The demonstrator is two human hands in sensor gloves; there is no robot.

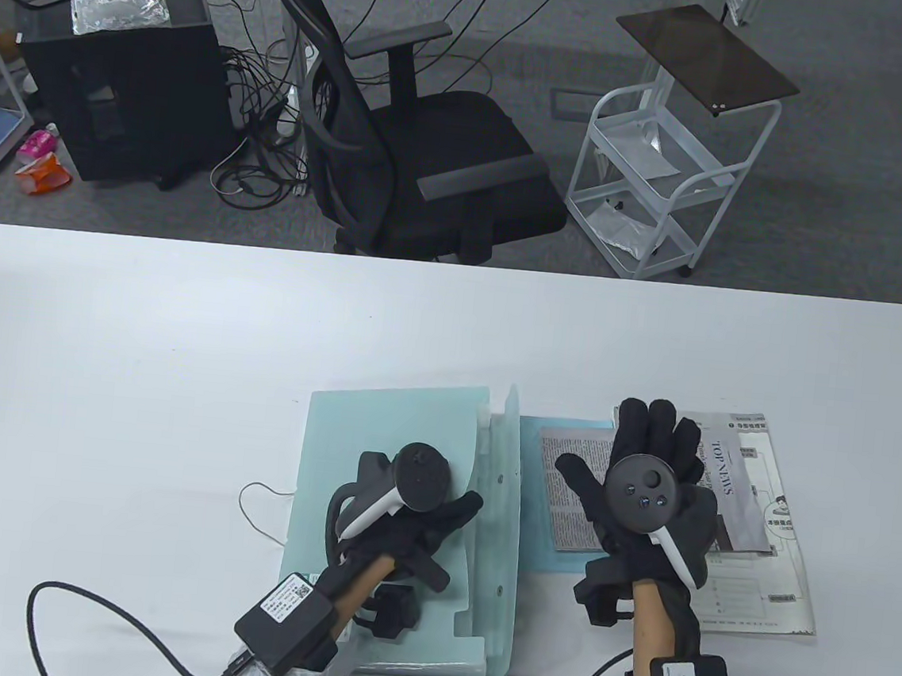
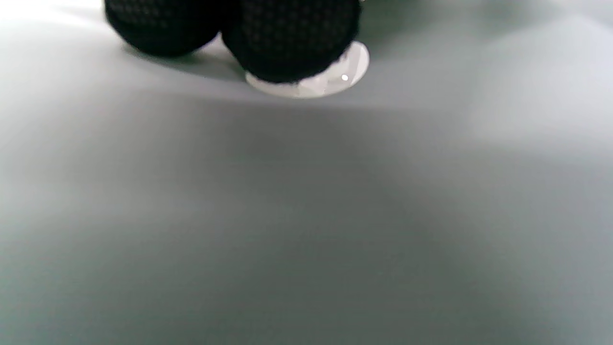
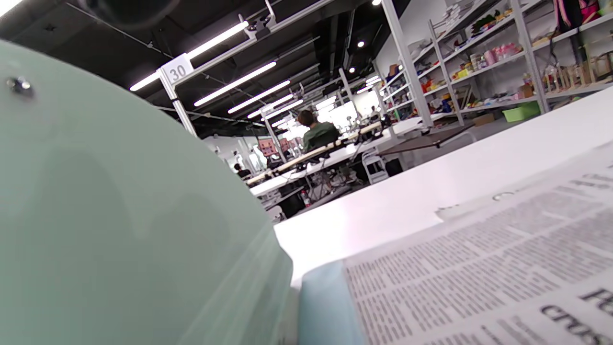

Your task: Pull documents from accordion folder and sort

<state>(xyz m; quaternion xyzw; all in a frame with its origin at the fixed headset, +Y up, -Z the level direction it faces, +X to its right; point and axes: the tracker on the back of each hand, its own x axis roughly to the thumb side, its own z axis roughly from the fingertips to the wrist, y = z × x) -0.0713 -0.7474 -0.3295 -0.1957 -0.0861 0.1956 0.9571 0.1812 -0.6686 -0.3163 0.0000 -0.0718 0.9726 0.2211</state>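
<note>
A pale green accordion folder (image 1: 383,459) lies flat on the white table (image 1: 137,371), its flap edge (image 1: 500,502) turned to the right. My left hand (image 1: 466,507) rests on top of it. In the left wrist view two fingertips (image 2: 292,43) press on a white round clasp (image 2: 335,76) on the folder's surface (image 2: 306,215). To the folder's right lie a newspaper page (image 1: 572,485) on a blue sheet (image 1: 533,473), a "TOP NEWS" page (image 1: 732,477) and a printed form (image 1: 771,576). My right hand (image 1: 654,421) lies flat on them, fingers spread. The right wrist view shows the folder (image 3: 119,230) and newsprint (image 3: 479,268).
A thin white cord (image 1: 259,511) loops on the table left of the folder. A black cable (image 1: 112,624) trails from my left wrist. Beyond the table's far edge stand a black office chair (image 1: 421,152) and a white cart (image 1: 665,183).
</note>
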